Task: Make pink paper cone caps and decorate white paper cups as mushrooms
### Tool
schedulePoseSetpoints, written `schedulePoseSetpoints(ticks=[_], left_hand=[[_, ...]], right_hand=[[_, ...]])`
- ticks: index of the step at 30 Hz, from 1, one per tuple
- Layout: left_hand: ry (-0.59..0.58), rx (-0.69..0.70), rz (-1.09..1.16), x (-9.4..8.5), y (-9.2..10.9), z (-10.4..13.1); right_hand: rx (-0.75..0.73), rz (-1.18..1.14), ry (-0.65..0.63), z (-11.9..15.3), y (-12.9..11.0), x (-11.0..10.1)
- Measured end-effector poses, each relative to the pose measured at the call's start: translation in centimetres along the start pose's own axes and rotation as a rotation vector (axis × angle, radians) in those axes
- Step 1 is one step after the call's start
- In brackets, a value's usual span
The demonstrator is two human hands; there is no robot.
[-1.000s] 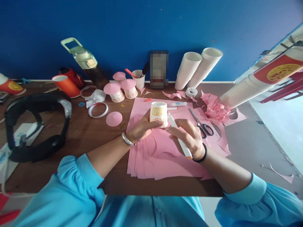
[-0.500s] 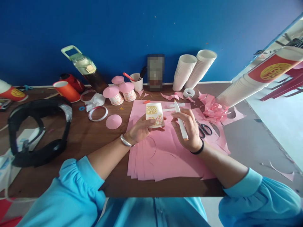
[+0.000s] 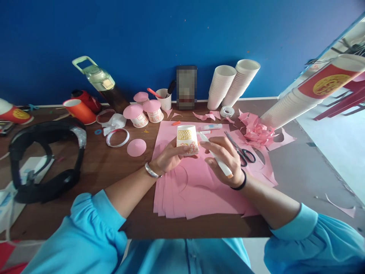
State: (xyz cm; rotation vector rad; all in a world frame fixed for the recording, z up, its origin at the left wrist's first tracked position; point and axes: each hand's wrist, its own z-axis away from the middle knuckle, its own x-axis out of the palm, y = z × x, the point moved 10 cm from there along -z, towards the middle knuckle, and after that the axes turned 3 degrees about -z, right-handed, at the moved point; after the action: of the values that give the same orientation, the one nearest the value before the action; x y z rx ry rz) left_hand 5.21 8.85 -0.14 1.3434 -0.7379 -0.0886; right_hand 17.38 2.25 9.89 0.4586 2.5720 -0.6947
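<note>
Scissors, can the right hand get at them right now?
Probably: the scissors lie close beside the right hand, with nothing seen lying on them. But its fingers hold a marker, which would likely need putting down first.

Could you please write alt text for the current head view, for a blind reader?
The left hand holds a white paper cup decorated in yellow and red; the right hand holds a white marker beside it. Pink paper sheets lie beneath, with scissors to the right.

No legible text, yellow emblem on red-and-white cup, blue print on white tube, both unreadable
</note>
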Motion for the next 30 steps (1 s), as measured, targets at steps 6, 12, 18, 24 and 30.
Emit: schedulePoseSetpoints(ticks=[6,12,18,24,30], left_hand=[[-0.022,0.024,-0.052,0.6,0.4,-0.2],[0.0,0.018,0.003,0.0,-0.2,-0.2],[0.041,0.042,0.024,0.0,0.4,0.0],[-0.02,0.045,-0.041,0.6,0.4,0.0],[-0.024,0.094,-0.153,0.3,0.1,0.1]], right_hand=[[-0.12,0.065,-0.04,0.3,-1.7,0.6],[-0.018,0.039,-0.008,0.4,0.1,0.6],[0.078,0.075,-0.027,0.4,1.7,1.6],[0.08,0.027,-0.056,0.8,1.9,1.9],[0.15,-0.019,-0.026,0.8,2.9,1.8]])
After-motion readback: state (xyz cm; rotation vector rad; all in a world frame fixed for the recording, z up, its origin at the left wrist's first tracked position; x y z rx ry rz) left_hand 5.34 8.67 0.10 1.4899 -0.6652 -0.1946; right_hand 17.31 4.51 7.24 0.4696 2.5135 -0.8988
